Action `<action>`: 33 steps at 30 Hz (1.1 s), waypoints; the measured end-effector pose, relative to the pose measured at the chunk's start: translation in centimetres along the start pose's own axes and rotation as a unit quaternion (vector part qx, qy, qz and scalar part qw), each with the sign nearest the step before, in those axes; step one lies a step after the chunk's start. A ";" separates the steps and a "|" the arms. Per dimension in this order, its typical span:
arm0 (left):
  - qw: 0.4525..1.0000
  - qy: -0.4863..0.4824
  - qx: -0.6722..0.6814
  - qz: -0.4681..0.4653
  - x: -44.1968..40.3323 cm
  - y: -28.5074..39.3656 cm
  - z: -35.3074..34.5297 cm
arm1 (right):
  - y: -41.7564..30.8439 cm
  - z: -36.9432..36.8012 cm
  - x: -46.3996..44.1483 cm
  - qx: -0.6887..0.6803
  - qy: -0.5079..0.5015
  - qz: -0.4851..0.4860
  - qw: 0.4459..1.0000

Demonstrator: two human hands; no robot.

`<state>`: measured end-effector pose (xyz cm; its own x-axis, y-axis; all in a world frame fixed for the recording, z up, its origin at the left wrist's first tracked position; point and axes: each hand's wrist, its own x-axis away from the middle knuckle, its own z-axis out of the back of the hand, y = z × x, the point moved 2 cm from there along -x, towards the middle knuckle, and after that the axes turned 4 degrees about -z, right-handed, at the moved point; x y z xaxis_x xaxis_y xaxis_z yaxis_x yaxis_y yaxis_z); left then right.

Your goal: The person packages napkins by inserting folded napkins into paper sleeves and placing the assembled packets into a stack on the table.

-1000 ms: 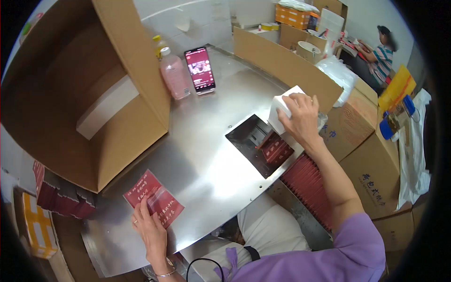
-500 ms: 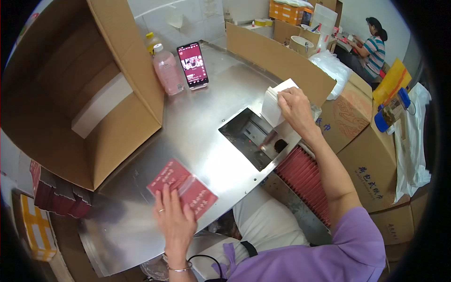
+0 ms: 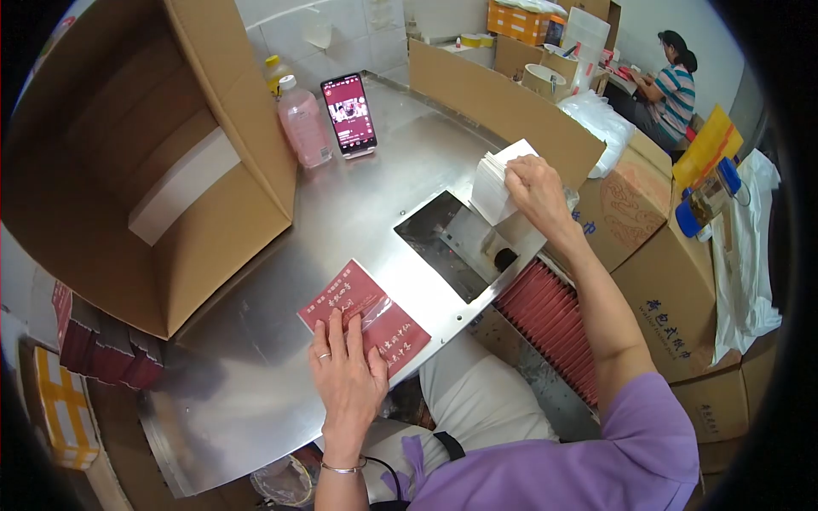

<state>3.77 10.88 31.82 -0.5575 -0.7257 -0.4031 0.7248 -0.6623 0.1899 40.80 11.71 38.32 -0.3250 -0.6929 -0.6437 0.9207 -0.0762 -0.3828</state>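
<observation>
My left hand point(image 3: 349, 379) lies with its fingers stretched out on a flat red packet point(image 3: 362, 298) with white lettering and a clear strip across its middle. The packet rests on the metal worktop point(image 3: 256, 341) near its front edge. At the far side of a square opening point(image 3: 443, 247) in the worktop, my right hand point(image 3: 538, 192) is closed at the upper right side of a stack of white paper point(image 3: 492, 189). Its fingertips are partly hidden. Below my right forearm, a row of red packets point(image 3: 550, 324) stands packed in a metal trough.
A large open carton point(image 3: 230, 102) stands at the left, with red packets point(image 3: 102, 345) below it. A pink bottle point(image 3: 304, 128) and a propped phone point(image 3: 349, 115) stand at the back. Closed cartons point(image 3: 669, 298) are piled on the right. Another person point(image 3: 669, 89) sits far behind.
My left hand has slid the red packet to the right and slightly up, toward the opening. My right hand stays at the white stack, nearly unmoved.
</observation>
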 end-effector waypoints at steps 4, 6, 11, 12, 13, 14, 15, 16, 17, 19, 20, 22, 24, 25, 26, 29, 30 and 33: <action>0.999 0.008 0.028 -0.020 -0.5 0.8 -0.5 | 0.2 -0.7 0.2 0.040 0.038 0.044 0.997; 0.996 0.010 0.065 -0.053 -0.9 1.9 -0.6 | -1.4 -1.2 0.7 0.084 0.078 0.117 0.987; 0.994 -0.018 0.099 -0.030 -0.5 0.9 0.8 | -14.1 -4.7 14.3 -0.060 -0.117 0.395 0.909; 0.997 -0.035 0.074 -0.008 -0.4 0.3 1.4 | -15.9 -3.5 15.8 -0.159 -0.135 0.405 0.890; 0.998 -0.020 0.054 0.020 -0.1 0.1 0.2 | -15.0 -5.8 15.7 -0.162 -0.063 0.407 0.897; 0.999 -0.006 0.047 0.018 -0.6 1.1 0.4 | -15.5 -6.6 13.4 -0.037 -0.086 0.366 0.926; 0.999 0.005 0.044 0.015 -1.3 2.2 0.6 | -15.2 -8.3 11.3 0.008 -0.231 0.293 0.928; 1.000 0.017 0.011 0.007 -1.6 2.7 -0.1 | -15.7 -9.6 9.3 -0.035 -0.323 0.224 0.919; 0.999 0.029 0.033 0.030 -1.6 2.8 -0.1 | -18.2 -8.6 8.8 0.051 -0.373 0.260 0.889; 0.998 0.039 0.020 0.039 -2.1 1.6 0.5 | -18.1 -9.9 12.4 -0.050 -0.190 0.337 0.921; 0.999 -0.003 0.029 0.022 -1.5 0.8 0.4 | -17.7 -6.8 11.7 -0.166 -0.206 0.345 0.901; 0.999 -0.003 -0.043 -0.022 -0.7 0.2 0.5 | -13.6 -4.1 8.8 -0.055 0.004 0.286 0.956; 0.998 -0.023 -0.055 0.014 -1.3 1.1 0.8 | -8.7 -1.4 4.0 0.098 0.036 0.150 0.983; 0.996 -0.036 -0.065 0.048 -1.4 1.5 0.8 | -6.7 -0.6 2.3 0.191 0.113 0.134 0.966; 0.997 -0.003 -0.069 0.025 -1.6 1.9 0.2 | -4.6 -0.6 1.2 0.211 0.112 0.091 0.967; 0.998 -0.039 -0.041 0.025 -2.1 2.9 1.0 | -0.6 -1.9 1.0 0.187 0.059 0.030 0.980; 0.997 -0.054 -0.048 0.035 -2.3 2.9 1.2 | -0.9 -1.7 0.8 0.151 0.039 -0.011 0.988; 0.999 -0.008 -0.028 -0.013 -2.3 1.8 0.4 | -0.4 -1.4 0.3 0.099 0.014 -0.036 0.994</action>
<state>6.23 11.27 33.48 -0.5816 -0.7120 -0.3933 0.7319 -0.6691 0.1290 40.07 12.53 37.31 -0.3951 -0.6603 -0.6387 0.9183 -0.2667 -0.2924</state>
